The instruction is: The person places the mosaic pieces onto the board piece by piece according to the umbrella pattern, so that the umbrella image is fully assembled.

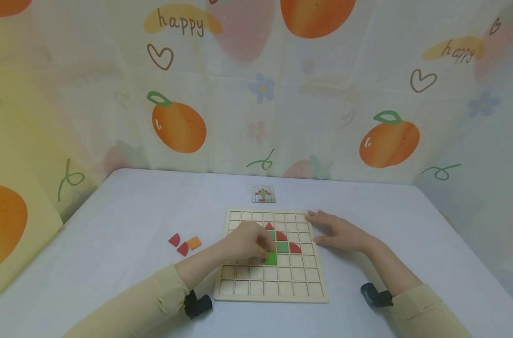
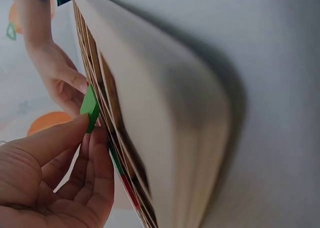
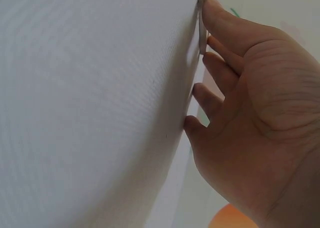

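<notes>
My left hand (image 1: 247, 240) pinches a bright green square tile (image 1: 271, 259) between thumb and fingers, over the wooden grid board (image 1: 271, 298). In the left wrist view the green tile stands tilted above the grid. On the board lie a red triangle tile (image 1: 269, 226), a green square tile (image 1: 282, 247) and two red quarter-round tiles (image 1: 295, 248). Another green piece shows partly beside my left fingers, which hide part of the grid. My right hand (image 1: 342, 232) rests along the board's right edge, its fingers loosely extended and touching the frame.
Left of the board, two red quarter-round tiles (image 1: 183, 249) and an orange square tile (image 1: 194, 242) lie on the white table (image 1: 125, 234). A small pattern card (image 1: 263, 193) lies behind the board. A printed curtain (image 1: 239, 112) hangs at the back.
</notes>
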Available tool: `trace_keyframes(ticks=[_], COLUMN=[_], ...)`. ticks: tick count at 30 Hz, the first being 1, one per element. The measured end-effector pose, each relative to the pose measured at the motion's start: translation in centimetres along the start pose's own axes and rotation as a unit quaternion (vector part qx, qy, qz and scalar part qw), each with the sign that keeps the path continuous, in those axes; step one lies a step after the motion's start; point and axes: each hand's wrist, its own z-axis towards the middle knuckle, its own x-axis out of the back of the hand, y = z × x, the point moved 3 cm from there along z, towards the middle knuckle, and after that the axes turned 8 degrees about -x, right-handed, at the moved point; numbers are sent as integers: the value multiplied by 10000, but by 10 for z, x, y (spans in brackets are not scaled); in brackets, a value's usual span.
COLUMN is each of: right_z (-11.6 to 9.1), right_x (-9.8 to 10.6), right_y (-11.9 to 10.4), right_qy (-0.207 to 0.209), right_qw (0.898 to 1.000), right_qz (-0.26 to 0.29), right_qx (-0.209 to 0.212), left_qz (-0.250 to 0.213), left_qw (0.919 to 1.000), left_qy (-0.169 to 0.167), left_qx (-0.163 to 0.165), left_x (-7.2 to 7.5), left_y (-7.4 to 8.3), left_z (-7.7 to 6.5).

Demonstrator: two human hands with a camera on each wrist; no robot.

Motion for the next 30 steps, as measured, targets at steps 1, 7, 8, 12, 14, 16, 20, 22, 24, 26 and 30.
trace_keyframes(ticks=[1, 7, 8, 12, 14, 16, 20, 22, 24, 26, 30], right_z=[0, 1, 1, 1, 1, 1, 2, 3, 3, 3, 4], right_x=[0, 0, -1, -1, 0, 0, -1, -1, -2, -2, -3], right_y=[0, 2, 2, 1, 1, 2, 4, 5, 6, 6, 5], right_qy=[3, 6, 6, 7, -4, 7, 26, 29, 21, 9, 13], right_qw=[10000, 10000, 10000, 10000, 10000, 10000, 9999, 9999, 9999, 9999, 9999], right_qz=[1, 13, 14, 30, 46, 29, -13, -15, -5, 23, 0], right_qx=[3, 24, 18, 14, 11, 51, 121, 139, 134, 106, 128], left_qz=[-2, 56, 43, -66, -70, -12, 146, 180, 179, 166, 196], left_qw=[10000, 10000, 10000, 9999, 9999, 10000, 9998, 9997, 9996, 9995, 9992], left_qy=[7, 57, 67, 87, 81, 75, 126, 160, 207, 253, 312], left_qx=[-2, -32, -34, 28, 41, 10, -58, -59, -47, -31, 165], left_x=[0, 0, 0, 3, 5, 8, 15, 18, 22, 26, 35], left_y=[0, 1, 2, 4, 5, 5, 4, 3, 2, 0, -4], left_z=[0, -1, -1, -3, -4, -5, -7, -9, -11, -12, -16])
